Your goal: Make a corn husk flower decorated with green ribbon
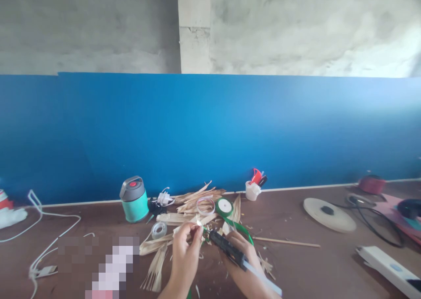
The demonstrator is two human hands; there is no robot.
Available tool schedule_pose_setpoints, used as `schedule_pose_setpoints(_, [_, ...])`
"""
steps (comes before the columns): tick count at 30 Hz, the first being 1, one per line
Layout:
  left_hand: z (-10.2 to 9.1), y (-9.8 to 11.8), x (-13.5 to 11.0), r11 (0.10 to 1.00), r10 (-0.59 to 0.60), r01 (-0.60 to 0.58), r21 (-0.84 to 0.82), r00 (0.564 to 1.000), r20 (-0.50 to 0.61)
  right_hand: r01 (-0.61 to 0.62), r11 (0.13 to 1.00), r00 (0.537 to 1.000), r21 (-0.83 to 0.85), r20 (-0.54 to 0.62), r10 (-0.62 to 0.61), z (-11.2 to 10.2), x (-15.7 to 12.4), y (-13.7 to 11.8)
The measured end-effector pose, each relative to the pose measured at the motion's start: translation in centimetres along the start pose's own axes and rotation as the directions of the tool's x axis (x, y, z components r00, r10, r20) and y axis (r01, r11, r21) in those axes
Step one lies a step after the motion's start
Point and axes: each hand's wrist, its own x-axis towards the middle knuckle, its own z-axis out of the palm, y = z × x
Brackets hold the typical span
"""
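Note:
In the lower middle of the head view, my left hand (184,253) pinches a small pale piece (199,223), apparently dried husk, between thumb and fingertips. My right hand (245,257) is wrapped round a black glue gun (226,247), its nozzle pointing left, close to the left fingertips. A translucent glue stick (263,279) sticks out of the gun's back end. Dried corn husks (194,202) lie behind and beside both hands. Just beyond them rests a spool of green ribbon (224,206), its loose end (245,231) running toward my right hand.
A teal insulated jar (134,209), clear tape roll (159,230), white charger (165,198) and cables are at left. A white cup (252,191) holds tools at the back. Rightward lie a thin stick (286,241), a pot lid (329,214) and a white power strip (390,270).

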Motion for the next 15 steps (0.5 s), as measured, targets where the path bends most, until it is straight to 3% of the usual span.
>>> schedule_pose_setpoints(15, [-0.23,-0.78,-0.35,0.949,0.172,-0.172,0.265,0.985,0.025,0.038,0.997,0.999,-0.067,0.023,-0.037,-0.30,-0.25,-0.20])
